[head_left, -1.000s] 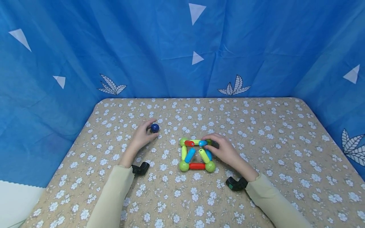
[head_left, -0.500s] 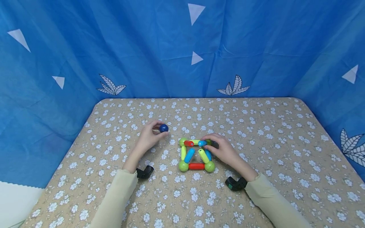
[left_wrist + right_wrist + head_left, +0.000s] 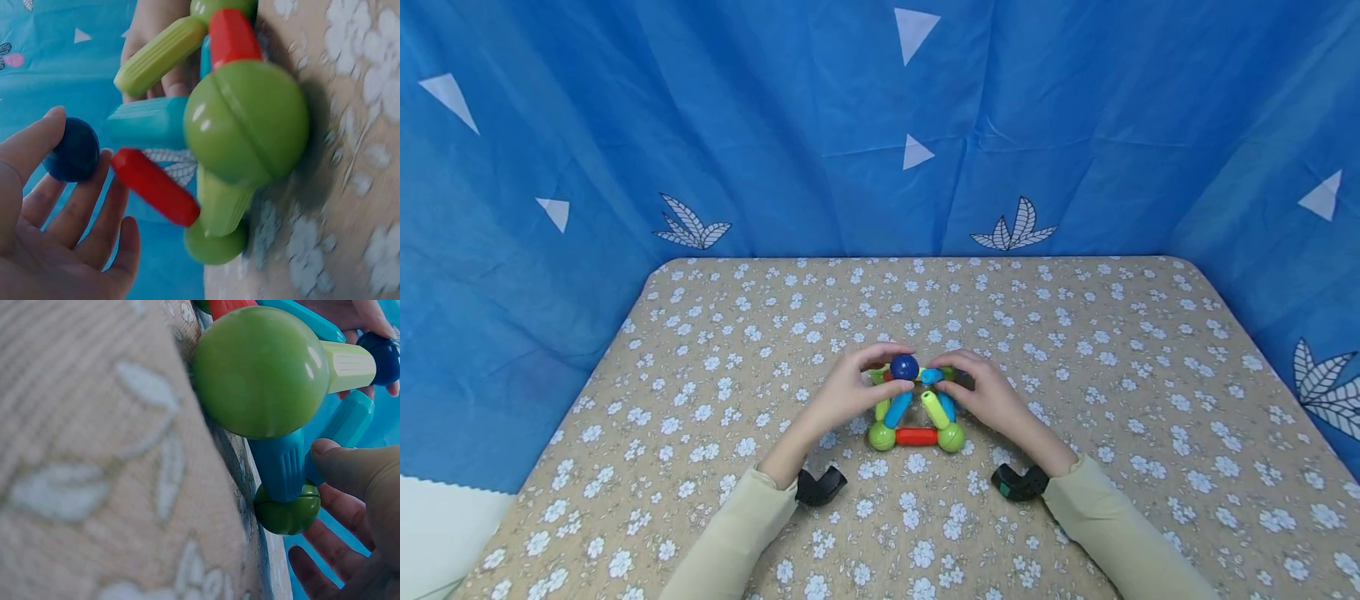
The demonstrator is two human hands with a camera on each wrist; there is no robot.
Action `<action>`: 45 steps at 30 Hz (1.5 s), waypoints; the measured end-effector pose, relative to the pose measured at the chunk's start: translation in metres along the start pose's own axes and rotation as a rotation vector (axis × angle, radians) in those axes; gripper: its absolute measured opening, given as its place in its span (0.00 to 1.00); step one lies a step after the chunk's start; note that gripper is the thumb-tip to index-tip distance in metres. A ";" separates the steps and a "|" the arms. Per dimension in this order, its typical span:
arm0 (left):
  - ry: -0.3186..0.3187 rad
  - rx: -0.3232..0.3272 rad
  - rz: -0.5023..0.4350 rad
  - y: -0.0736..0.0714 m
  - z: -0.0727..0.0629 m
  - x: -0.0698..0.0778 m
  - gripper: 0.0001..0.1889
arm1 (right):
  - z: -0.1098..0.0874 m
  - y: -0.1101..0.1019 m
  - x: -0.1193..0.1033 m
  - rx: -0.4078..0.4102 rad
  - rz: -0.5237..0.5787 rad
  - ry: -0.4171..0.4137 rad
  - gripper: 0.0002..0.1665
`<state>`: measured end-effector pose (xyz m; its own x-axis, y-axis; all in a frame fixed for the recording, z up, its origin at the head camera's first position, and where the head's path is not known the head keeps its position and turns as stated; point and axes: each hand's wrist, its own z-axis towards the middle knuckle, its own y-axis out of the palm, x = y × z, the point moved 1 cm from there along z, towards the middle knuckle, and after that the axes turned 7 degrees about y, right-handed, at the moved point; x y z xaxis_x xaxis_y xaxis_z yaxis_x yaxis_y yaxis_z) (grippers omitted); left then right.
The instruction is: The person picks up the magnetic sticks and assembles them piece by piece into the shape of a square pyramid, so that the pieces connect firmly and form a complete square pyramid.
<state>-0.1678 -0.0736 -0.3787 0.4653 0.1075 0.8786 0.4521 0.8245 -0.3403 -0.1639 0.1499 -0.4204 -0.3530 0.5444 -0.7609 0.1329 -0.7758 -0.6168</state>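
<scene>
A dark blue ball [image 3: 905, 367] is pinched between the thumb and fingers of my left hand [image 3: 846, 390], over the back of a magnetic-stick frame. In the left wrist view the ball [image 3: 74, 150] sits apart from the tip of a slanted red stick [image 3: 155, 187]. The frame has green balls [image 3: 951, 437] at its corners, a red stick [image 3: 917, 437] along the front, and sticks leaning up and inward. At the back right corner my right hand [image 3: 988, 398] holds a leaning blue stick [image 3: 350, 419] between thumb and fingers. The left hand hides much of the back left corner.
The frame stands on a table with a floral cloth [image 3: 1075, 333]. A blue curtain [image 3: 820, 125] hangs behind the table and along both sides. Each wrist carries a black device [image 3: 1019, 482].
My left hand has carried the dark blue ball rightward from the left of the table to above the frame. The right hand has stayed at the back right corner.
</scene>
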 end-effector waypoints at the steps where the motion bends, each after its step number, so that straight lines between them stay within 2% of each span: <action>1: -0.003 -0.007 -0.002 0.002 0.000 -0.001 0.20 | 0.000 0.000 0.000 0.001 -0.001 -0.001 0.16; 7: -0.026 -0.029 0.003 0.010 0.000 -0.002 0.22 | 0.000 0.000 0.000 0.004 0.001 -0.010 0.16; 18: -0.022 -0.043 0.037 0.013 0.001 -0.003 0.22 | 0.000 -0.001 0.003 -0.002 -0.001 -0.019 0.16; 25: 0.035 -0.077 0.090 0.014 0.000 -0.005 0.23 | 0.000 -0.002 0.001 -0.008 0.009 -0.010 0.16; 30: 0.036 -0.076 0.110 0.015 0.000 -0.005 0.24 | 0.000 -0.002 0.001 -0.011 0.014 -0.013 0.16; 36: 0.080 -0.089 0.133 0.016 -0.001 -0.007 0.26 | -0.001 -0.003 0.000 -0.021 0.000 -0.022 0.17; 45: 0.076 -0.090 0.163 0.016 -0.003 -0.008 0.27 | -0.002 -0.004 0.001 -0.049 0.020 -0.020 0.16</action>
<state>-0.1615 -0.0628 -0.3925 0.5926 0.1907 0.7826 0.4307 0.7460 -0.5079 -0.1628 0.1542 -0.4190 -0.3678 0.5224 -0.7693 0.1852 -0.7695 -0.6112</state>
